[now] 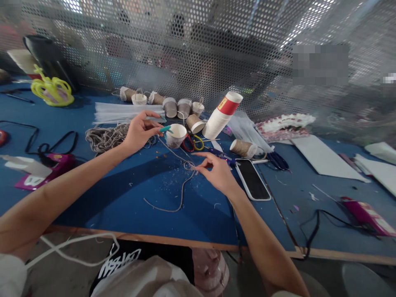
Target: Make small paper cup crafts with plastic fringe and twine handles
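My left hand (140,131) is raised left of a small cup (176,136) partly wrapped in grey cord. Its fingers are pinched at the grey cord (173,153), beside a long teal nail. My right hand (218,171) pinches the same cord between thumb and forefinger, right of a small tangle. The cord's loose tail curls down across the blue table. Behind my left hand lies a heap of grey cord (107,137). Scissors with red and yellow handles (193,143) rest beside the cup.
A stack of paper cups (218,119) leans behind my right hand. A phone (254,180) lies right of it. Several wrapped cups, white sticks (123,113) and a yellow crown-shaped piece (52,90) are farther back. Purple glue guns (46,169) sit at both sides.
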{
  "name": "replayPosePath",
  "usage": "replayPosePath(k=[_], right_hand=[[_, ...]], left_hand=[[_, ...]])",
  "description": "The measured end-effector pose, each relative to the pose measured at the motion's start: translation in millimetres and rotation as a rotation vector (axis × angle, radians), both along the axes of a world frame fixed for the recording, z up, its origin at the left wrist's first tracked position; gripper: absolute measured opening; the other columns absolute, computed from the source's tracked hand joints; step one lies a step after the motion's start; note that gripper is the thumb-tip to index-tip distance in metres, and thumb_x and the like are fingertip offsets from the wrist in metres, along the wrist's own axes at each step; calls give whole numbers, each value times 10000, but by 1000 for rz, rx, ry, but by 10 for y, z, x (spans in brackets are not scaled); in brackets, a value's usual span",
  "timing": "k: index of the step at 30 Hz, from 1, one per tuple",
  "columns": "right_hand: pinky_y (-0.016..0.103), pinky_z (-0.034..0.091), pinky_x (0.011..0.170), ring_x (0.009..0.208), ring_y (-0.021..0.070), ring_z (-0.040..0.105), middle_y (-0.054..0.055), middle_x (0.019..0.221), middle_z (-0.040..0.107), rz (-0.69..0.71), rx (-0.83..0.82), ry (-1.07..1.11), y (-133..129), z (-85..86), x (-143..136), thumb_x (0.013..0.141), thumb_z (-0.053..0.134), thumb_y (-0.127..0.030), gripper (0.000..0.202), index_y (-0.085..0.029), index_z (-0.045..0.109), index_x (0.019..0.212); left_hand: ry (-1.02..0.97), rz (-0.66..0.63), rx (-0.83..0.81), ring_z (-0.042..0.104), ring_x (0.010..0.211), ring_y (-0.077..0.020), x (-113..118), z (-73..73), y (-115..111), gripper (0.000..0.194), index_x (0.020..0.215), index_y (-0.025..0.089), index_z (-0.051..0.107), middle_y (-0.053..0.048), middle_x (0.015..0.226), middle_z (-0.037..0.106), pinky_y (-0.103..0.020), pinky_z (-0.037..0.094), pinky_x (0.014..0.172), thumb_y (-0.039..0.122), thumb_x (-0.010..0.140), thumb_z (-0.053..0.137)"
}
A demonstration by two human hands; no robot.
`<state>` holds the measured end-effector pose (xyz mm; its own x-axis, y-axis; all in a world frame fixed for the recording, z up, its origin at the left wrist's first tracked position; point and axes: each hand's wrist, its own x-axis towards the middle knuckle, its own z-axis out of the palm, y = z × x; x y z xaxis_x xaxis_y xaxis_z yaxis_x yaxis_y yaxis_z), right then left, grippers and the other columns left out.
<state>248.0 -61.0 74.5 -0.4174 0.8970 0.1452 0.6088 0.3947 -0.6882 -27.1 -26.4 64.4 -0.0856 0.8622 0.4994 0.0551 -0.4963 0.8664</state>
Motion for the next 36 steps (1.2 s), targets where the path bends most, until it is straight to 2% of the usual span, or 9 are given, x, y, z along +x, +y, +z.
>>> replayPosePath(k=[14,20,27,31,36], right_hand=[[310,518,692,610,169,651,-29,585,637,-133,152,52,1,-34,-10,722,781,-251,410,-168,665,1106],[312,526,687,705,188,695,47,785,755,46,64,-18,44,16,8,833,673,-263,116,-183,751,864],[329,548,710,696,194,716,58,782,769,86,-58,-99,57,4,24,849,606,-150,193,-172,783,923],[337,552,717,708,209,723,51,731,761,11,-54,-103,40,0,15,800,668,-166,130,-185,786,853],[328,538,716,663,202,710,23,660,737,-62,17,-24,-10,27,-5,760,724,-189,242,-175,740,1001]], left_hand=[[-87,-39,13,677,540,-109,12,-22,25,348,934,169,544,30,668,711,-225,569,579,228,706,800],[-51,-27,39,668,533,-101,-16,-14,40,345,952,168,527,31,670,707,-223,562,576,217,733,789],[-75,-60,47,669,530,-98,-8,-6,28,357,944,172,535,33,669,710,-214,559,571,221,710,801],[-80,-68,48,688,563,-115,-2,-15,24,382,959,176,530,33,671,710,-235,578,600,242,706,808],[-80,-45,17,696,578,-125,9,-25,24,381,965,178,529,21,691,718,-254,592,623,262,716,806]])
